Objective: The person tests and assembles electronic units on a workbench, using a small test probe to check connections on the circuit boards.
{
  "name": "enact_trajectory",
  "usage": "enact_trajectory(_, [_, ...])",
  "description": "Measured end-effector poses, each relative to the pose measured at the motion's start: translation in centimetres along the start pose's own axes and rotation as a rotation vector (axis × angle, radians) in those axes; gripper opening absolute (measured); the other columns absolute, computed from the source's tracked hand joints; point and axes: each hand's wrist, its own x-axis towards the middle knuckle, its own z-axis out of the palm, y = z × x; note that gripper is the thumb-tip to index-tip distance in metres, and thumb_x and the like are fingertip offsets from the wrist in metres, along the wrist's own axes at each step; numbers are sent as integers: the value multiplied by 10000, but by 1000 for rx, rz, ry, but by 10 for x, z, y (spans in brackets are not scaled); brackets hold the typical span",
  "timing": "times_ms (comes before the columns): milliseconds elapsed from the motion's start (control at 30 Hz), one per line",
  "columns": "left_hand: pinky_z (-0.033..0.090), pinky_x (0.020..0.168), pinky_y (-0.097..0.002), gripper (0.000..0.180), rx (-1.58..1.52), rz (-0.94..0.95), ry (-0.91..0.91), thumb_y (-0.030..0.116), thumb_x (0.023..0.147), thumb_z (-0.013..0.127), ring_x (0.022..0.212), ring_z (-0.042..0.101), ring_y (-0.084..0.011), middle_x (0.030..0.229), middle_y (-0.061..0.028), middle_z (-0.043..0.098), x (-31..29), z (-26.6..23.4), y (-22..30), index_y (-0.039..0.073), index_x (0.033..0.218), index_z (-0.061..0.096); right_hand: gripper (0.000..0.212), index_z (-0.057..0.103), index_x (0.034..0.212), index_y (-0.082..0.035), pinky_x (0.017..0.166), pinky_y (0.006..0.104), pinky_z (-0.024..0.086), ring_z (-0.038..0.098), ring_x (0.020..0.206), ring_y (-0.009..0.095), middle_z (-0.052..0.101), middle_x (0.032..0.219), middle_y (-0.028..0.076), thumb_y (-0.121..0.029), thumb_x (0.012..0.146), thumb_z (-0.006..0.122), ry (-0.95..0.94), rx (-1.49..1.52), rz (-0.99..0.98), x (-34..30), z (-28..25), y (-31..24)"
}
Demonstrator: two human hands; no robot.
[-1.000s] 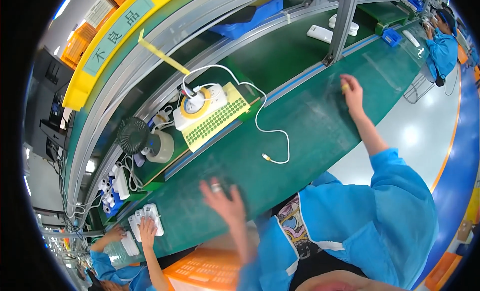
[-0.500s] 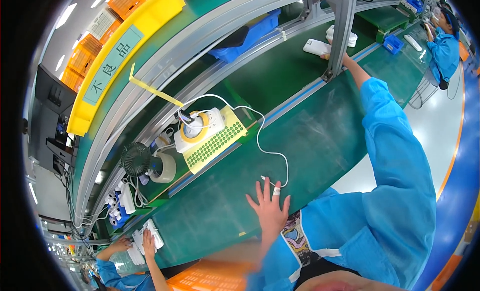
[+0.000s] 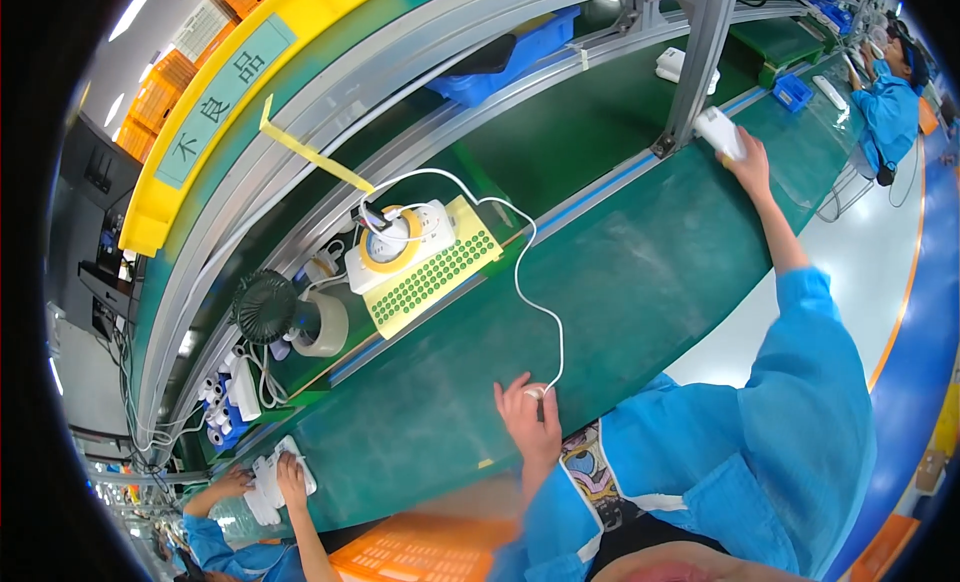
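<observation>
My left hand [image 3: 530,417] rests at the near edge of the green bench, its fingers curled round the end of a white cable [image 3: 545,310]. That cable loops back to a charger plug on a white power strip [image 3: 430,225]; its tip is hidden in my fingers. My right hand [image 3: 748,167] is stretched far to the right, gripping a white flat rectangular device [image 3: 720,132] with rounded edges. The device is tilted above the bench beside the metal post. More white devices [image 3: 685,70] lie stacked on the shelf behind that post.
A metal post [image 3: 697,72] rises from the rail. A small fan [image 3: 265,307], a tape roll [image 3: 325,325] and a yellow tray [image 3: 200,132] stand at the left. A co-worker's hands [image 3: 290,479] handle white devices at lower left. An orange crate [image 3: 420,550] sits below the bench.
My right hand has drawn the white device off the shelf, past the post, toward me over the bench. My left hand's spread fingers have closed on the cable end.
</observation>
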Motion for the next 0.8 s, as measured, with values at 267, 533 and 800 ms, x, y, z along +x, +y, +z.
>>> enact_trajectory(267, [173,1246,-616,223,-4,-65,-71,138,1007,574,1247,604,-294,1225,-84,693,1,-11,6,94,1158,733,936,511,1489,-5,1169,485,392,476,1353,432,512,1463,249,-365,724,913,-316,193,-145,-178,-68,-126])
enact_trajectory(533, [192,1246,-605,418,16,-46,-100,130,1028,516,1460,412,-413,1571,-199,467,10,-1,14,90,1420,655,738,509,1505,-41,1142,444,450,548,1358,375,550,1466,188,-289,882,816,-305,403,-111,-101,-57,-119])
enact_trajectory(800, [208,1239,-605,409,144,-17,-80,90,1019,533,1555,183,-530,1661,-199,358,12,0,15,124,1399,682,1223,250,1655,-104,1177,521,407,416,1423,480,427,1521,332,-363,690,954,116,11,-93,98,45,32])
